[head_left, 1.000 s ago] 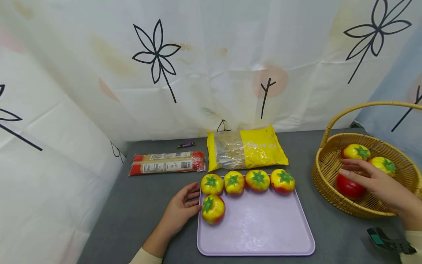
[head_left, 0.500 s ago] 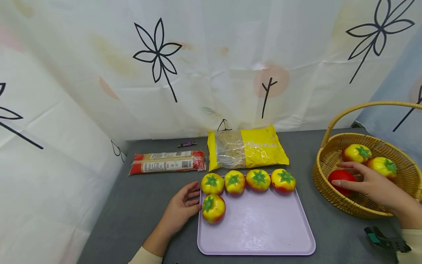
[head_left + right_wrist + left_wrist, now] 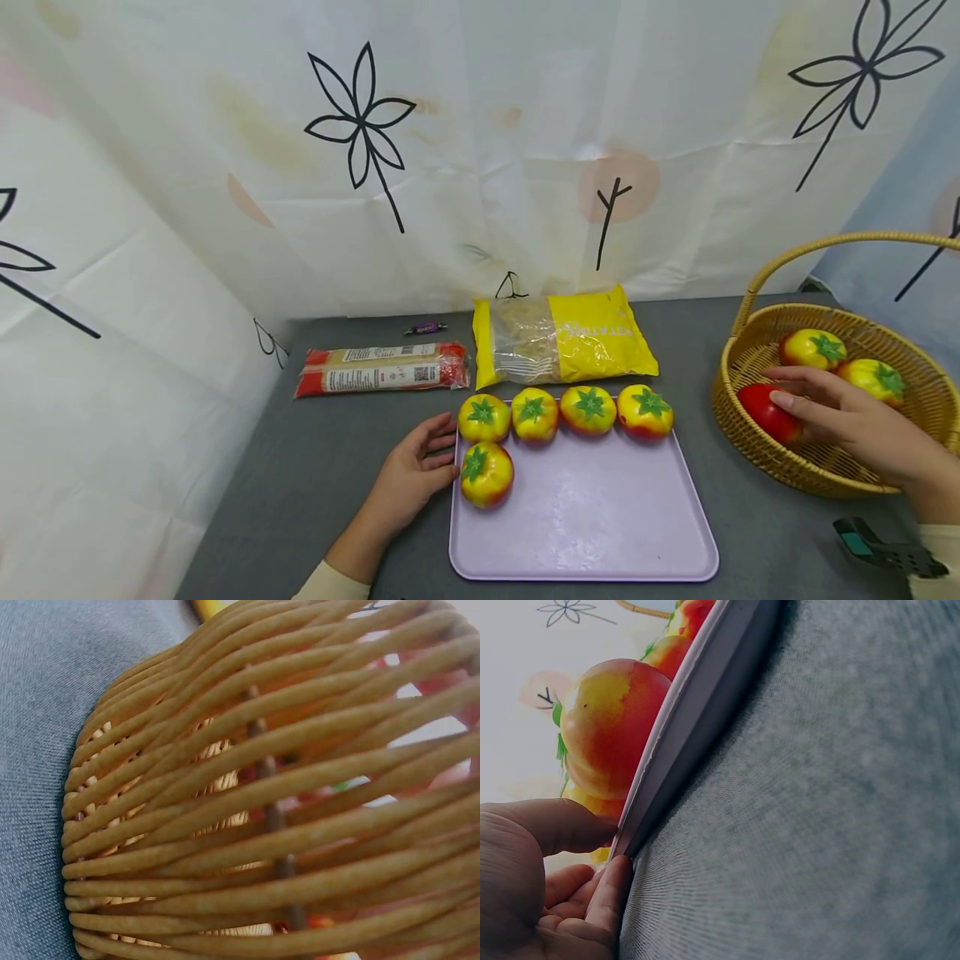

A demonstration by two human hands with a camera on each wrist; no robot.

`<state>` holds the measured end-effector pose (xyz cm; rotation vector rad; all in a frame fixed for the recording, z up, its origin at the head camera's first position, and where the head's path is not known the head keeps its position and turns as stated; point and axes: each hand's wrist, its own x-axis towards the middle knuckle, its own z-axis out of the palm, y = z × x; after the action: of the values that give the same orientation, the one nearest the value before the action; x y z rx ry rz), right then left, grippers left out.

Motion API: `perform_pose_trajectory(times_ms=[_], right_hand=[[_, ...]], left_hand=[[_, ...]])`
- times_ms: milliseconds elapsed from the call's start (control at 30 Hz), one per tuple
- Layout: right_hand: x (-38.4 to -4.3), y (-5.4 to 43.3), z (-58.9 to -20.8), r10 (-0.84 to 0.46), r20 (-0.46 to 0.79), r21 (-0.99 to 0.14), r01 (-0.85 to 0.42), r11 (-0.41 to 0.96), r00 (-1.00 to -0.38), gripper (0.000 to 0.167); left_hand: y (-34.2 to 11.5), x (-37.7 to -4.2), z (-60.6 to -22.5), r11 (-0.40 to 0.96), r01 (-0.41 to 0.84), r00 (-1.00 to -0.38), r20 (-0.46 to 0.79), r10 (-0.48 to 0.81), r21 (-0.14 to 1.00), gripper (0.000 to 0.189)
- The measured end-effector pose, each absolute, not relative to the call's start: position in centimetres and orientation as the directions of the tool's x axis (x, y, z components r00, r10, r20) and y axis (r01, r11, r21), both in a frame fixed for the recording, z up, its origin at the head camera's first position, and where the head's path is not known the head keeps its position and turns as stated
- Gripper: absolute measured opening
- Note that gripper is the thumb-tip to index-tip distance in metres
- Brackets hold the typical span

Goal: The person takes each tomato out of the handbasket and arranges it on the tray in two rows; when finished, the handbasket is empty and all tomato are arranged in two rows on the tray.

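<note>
In the head view my right hand (image 3: pixel 847 421) reaches into a wicker basket (image 3: pixel 731 417) and grips a red toy fruit (image 3: pixel 767 410), thumb on its near side and fingers behind it. The right wrist view shows mostly the basket's woven wall (image 3: pixel 187 855), which hides that hand. At the left rim of a lilac tray (image 3: pixel 585 533) is my left hand (image 3: pixel 412 467). The left wrist view shows its thumb and a finger pinching the rim. Inside the tray, a row of yellow-red toy fruits (image 3: pixel 588 410) with green star-shaped leaves lines the back, and another fruit (image 3: pixel 486 475) sits at the left.
Two more toy fruits, one farther back (image 3: pixel 812 348) and one right (image 3: pixel 872 381), lie in the basket under its arched handle (image 3: pixel 840 240). Behind the tray are a yellow pasta bag (image 3: pixel 600 333), red-ended noodle packs (image 3: pixel 382 379) and a small purple candy (image 3: pixel 425 328).
The red fruit has shifted left and turned within the basket, and my right hand has closed its thumb and fingers around it. My left hand stays at the tray's rim.
</note>
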<state>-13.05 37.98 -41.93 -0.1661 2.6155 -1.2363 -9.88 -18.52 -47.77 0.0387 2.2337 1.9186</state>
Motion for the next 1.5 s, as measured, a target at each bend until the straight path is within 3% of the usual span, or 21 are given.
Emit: perform_pose_trajectory(times_ms=[200, 467, 900, 1067, 1200, 1500], right_hand=[[-12.9, 38.3, -42.3, -0.237, -0.139, -0.793, -0.036, 0.608, -0.961, 0.060], [-12.3, 38.7, -42.5, -0.215, -0.068, -0.837, -0.062, 0.543, -0.974, 0.036], [-12.2, 39.7, -43.0, -0.332, 0.029, -0.968, -0.110, 0.227, -0.943, 0.060], [-11.9, 39.6, -43.1, -0.328, 0.088, -0.970, -0.156, 0.188, -0.941, 0.063], [-11.4, 39.1, -42.8, -0.302, 0.101, -0.957, -0.175, 0.230, -0.948, 0.061], [-10.4, 37.3, -41.8, -0.229, 0.126, -0.855, -0.223, 0.469, -0.965, 0.063]], left_hand=[[-18.5, -9.9, -47.6, 0.162, -0.119, -0.979, -0.143, 0.148, 0.980, 0.075], [-18.5, -9.8, -47.7, 0.156, -0.110, -0.980, -0.133, 0.149, 0.982, 0.075], [-18.6, -9.7, -47.8, 0.153, -0.096, -0.980, -0.120, 0.161, 0.984, 0.075], [-18.6, -9.7, -47.9, 0.155, -0.088, -0.979, -0.114, 0.168, 0.984, 0.075], [-18.6, -9.8, -47.9, 0.160, -0.089, -0.978, -0.116, 0.172, 0.983, 0.075], [-18.5, -9.8, -47.8, 0.164, -0.097, -0.980, -0.124, 0.158, 0.982, 0.074]])
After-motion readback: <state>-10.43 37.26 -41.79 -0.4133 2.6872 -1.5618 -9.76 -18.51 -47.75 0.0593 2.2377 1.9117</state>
